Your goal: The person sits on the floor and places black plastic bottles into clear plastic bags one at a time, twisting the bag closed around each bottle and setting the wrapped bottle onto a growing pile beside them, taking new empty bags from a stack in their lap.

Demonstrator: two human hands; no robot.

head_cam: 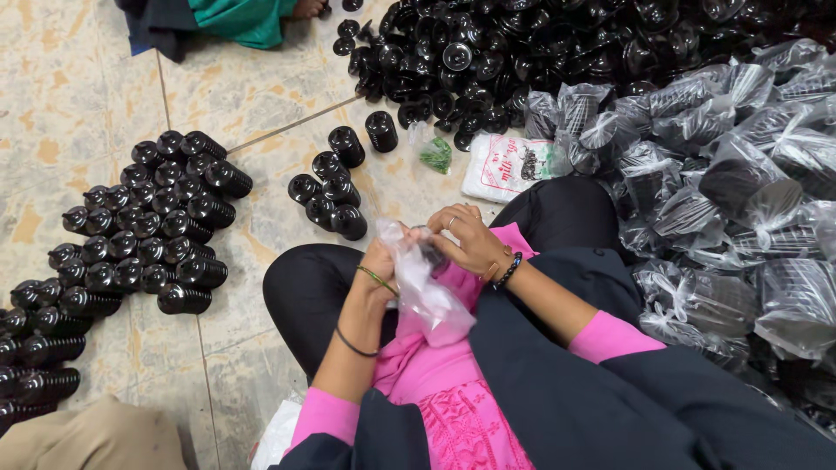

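Observation:
I sit cross-legged on a tiled floor. My left hand grips the edge of a clear plastic bag over my lap. At the bag's mouth my right hand pinches it, with a small dark part partly hidden between the fingers. Both wrists wear thin bangles. Just ahead of my knees stands a small cluster of black ribbed plastic cylinders.
Rows of the same black parts lie stacked at the left. A loose heap of them fills the top. Bagged bundles pile up at the right. A white printed packet and another person's clothing lie beyond.

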